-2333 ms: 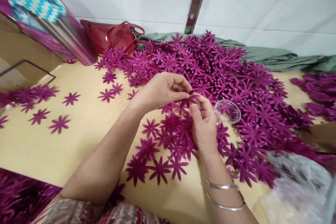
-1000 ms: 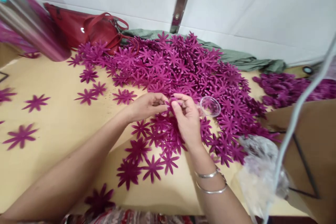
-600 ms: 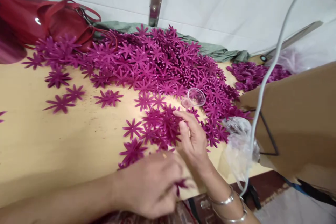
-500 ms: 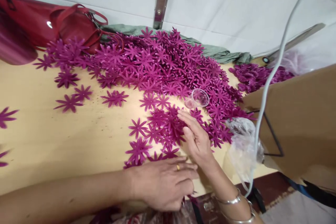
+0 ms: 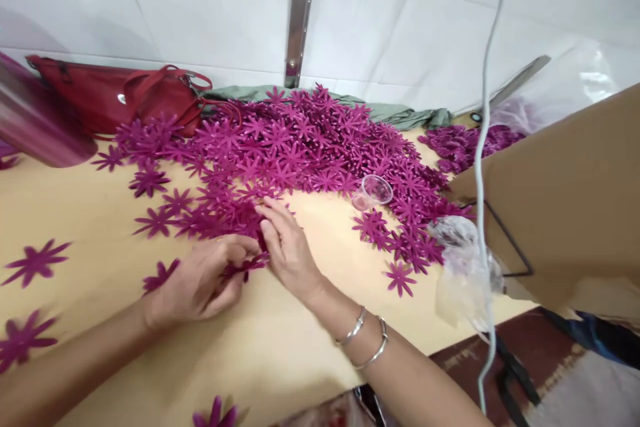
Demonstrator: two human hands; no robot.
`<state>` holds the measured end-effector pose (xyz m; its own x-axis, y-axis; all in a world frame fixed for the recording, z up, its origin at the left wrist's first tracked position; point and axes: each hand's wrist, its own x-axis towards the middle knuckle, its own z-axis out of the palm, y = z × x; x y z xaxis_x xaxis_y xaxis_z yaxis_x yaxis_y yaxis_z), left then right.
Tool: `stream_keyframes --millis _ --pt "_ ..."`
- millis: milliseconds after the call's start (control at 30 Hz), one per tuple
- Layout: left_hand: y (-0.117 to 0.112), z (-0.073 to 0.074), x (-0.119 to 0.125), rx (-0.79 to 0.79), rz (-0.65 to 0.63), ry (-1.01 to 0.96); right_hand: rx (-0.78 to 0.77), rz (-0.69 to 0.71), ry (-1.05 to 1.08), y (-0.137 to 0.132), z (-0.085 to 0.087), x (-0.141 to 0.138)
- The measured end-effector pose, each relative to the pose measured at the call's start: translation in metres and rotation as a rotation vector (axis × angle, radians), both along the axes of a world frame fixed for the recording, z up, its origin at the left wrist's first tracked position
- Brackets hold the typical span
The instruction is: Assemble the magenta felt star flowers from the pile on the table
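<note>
My left hand [image 5: 210, 277] is over the table, its thumb and fingers pinched around a magenta artificial flower layer [image 5: 257, 261] with narrow petals. Just right of it, my right hand [image 5: 290, 253] lies with its fingers stretched out against the edge of a small heap of the same flower layers [image 5: 220, 210]. Two silver bangles [image 5: 373, 340] circle the right wrist. Behind both hands spreads a large pile of magenta flower layers [image 5: 300, 140].
A clear plastic cup [image 5: 375, 192] lies tipped at the pile's front. At the back left are a red handbag [image 5: 115, 97] and a magenta cylinder [image 5: 50, 120]. On the right stand a cardboard box [image 5: 565, 207], a plastic bag [image 5: 465, 267] and a hanging pale cable [image 5: 481, 167].
Both hands have moved left and away from the table's front edge. Loose flower layers from the middle now lie farther left, against the others. My left hand has closed on one flower layer.
</note>
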<state>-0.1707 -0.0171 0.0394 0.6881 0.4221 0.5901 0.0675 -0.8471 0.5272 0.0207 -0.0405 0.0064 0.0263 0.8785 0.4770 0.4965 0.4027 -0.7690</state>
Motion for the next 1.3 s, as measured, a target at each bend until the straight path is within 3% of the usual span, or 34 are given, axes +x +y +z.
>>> stream_keyframes --millis 100,167,200,300,367,467,567,667,867,967,1167,1300 --pt "-0.036 0.001 0.027 -0.433 0.250 -0.150 0.038 -0.137 0.228 0.010 0.013 0.009" --pt "-0.055 -0.004 0.053 -0.629 0.247 -0.172 -0.010 -0.216 0.308 0.016 0.020 0.027" --pt "-0.061 -0.007 0.064 -0.691 0.174 -0.134 -0.037 -0.222 0.330 0.018 0.023 0.036" --pt "-0.061 -0.016 0.082 -0.680 -0.089 -0.032 -0.077 -0.158 0.280 0.018 0.032 0.060" --pt "-0.049 -0.019 0.083 -0.667 -0.130 0.004 -0.076 -0.138 0.208 0.013 0.038 0.067" --pt "-0.021 -0.020 0.076 -0.736 0.064 -0.041 -0.058 -0.086 0.133 0.005 0.048 0.067" --pt "0.006 -0.022 0.071 -0.762 0.284 -0.296 -0.025 -0.057 0.115 0.004 0.049 0.056" --pt "0.019 -0.026 0.071 -0.891 0.239 -0.474 -0.007 -0.069 0.145 0.009 0.039 0.043" --pt "0.019 -0.030 0.068 -1.175 0.207 -0.679 0.001 -0.142 0.244 0.013 0.009 0.034" --pt "0.018 -0.029 0.066 -1.168 0.242 -0.665 -0.009 -0.084 0.198 0.011 0.006 0.037" --pt "0.017 -0.024 0.065 -1.052 0.261 -0.574 0.199 -0.113 -0.104 0.007 0.013 0.038" --pt "0.015 -0.022 0.063 -1.057 0.195 -0.506 0.167 -0.120 -0.077 0.006 0.013 0.040"
